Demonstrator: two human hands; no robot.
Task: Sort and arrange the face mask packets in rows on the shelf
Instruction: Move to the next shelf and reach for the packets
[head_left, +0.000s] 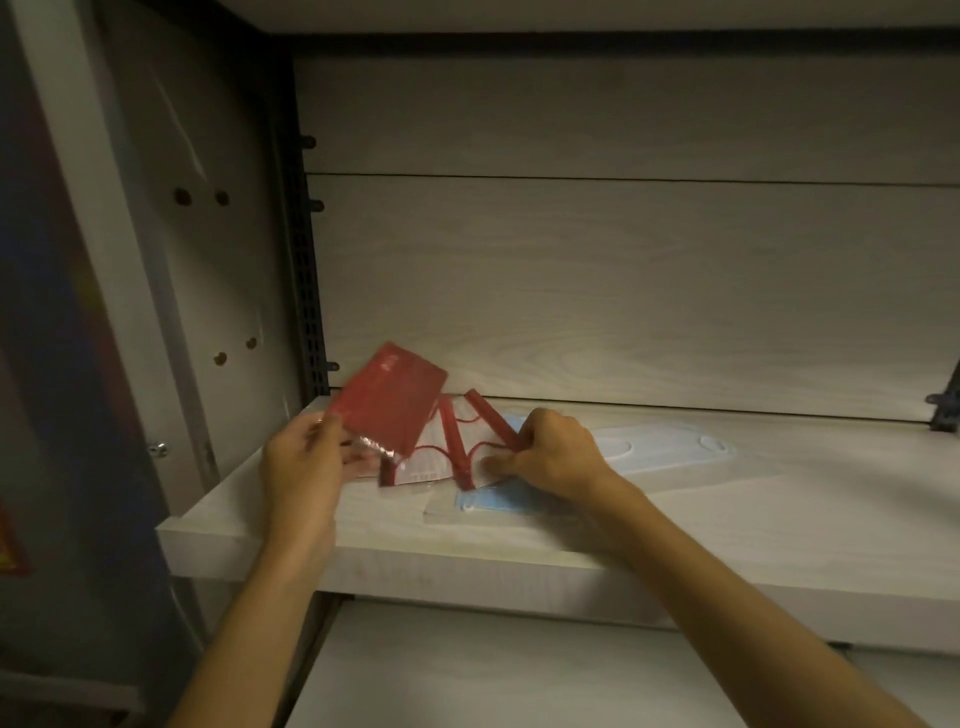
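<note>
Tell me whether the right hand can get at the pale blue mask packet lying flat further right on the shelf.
Probably yes. The pale blue mask packet lies uncovered on the wooden shelf, just beyond the right hand, but that hand is pinching a red-and-white packet and must release it first.

Both arms are reaching forward, left hand (304, 460) raised with fingers pinching in a tight grip, right hand (553, 457) lower, fingers curling down and pinching too.

pale wooden shelf (727, 525), blue mask packets (654, 449)
</note>
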